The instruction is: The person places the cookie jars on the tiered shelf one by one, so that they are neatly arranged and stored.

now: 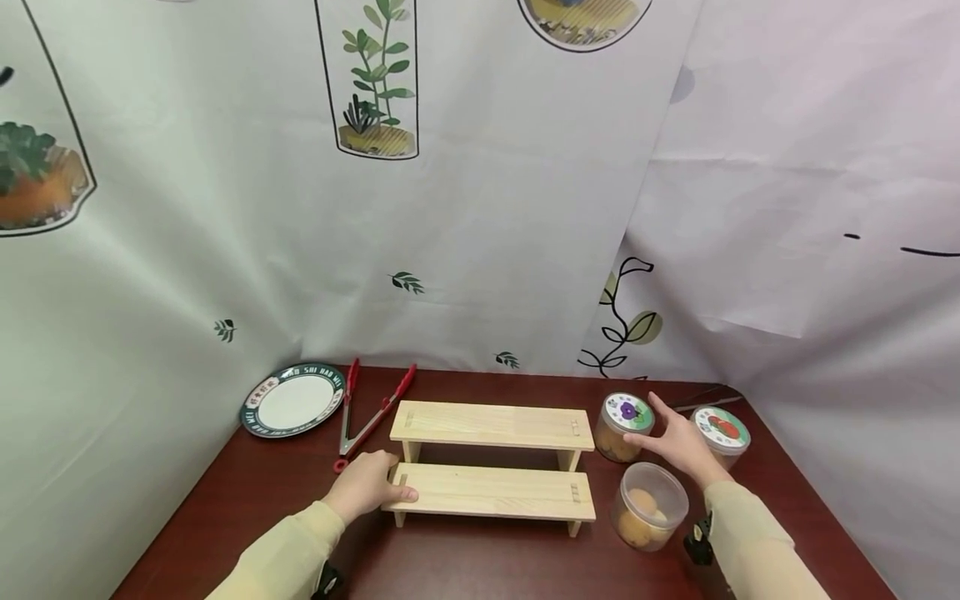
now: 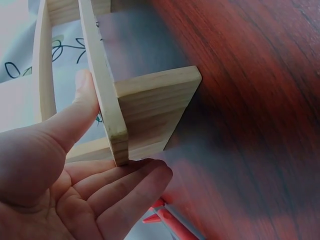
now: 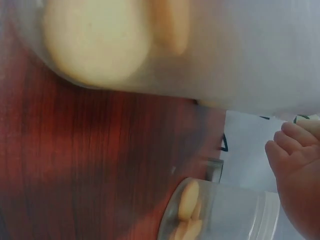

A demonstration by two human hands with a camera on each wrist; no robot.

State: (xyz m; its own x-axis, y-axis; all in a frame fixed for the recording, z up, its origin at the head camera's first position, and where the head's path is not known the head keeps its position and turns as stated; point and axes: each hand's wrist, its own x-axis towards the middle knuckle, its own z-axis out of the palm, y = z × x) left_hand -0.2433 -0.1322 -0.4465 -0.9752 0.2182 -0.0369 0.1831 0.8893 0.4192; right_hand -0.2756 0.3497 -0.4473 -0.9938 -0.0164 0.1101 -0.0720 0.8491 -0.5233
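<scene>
My left hand (image 1: pixel 365 486) grips the left end of a two-step wooden stand (image 1: pixel 491 492). Its thumb (image 2: pixel 82 97) lies over the lower board, while the fingers (image 2: pixel 132 190) reach along the board's end. At the stand's right, my right hand (image 1: pixel 678 446) is spread over a clear jar with a purple-flower lid (image 1: pixel 628 412), thumb and fingers on either side of the lid; contact is unclear. An uncovered jar (image 1: pixel 651 508) holding round cookies stands nearer me. In the right wrist view this uncovered jar (image 3: pixel 240 50) fills the top, with my right hand (image 3: pixel 302 170) at the right edge.
A jar with a red-patterned lid (image 1: pixel 722 433) stands behind my right wrist. Red-handled tongs (image 1: pixel 375 421) lie spread at the left, beside a round plate with a dark green rim (image 1: pixel 258 421). Printed cloth (image 1: pixel 480 208) hangs behind the dark red-brown table (image 1: pixel 480 567).
</scene>
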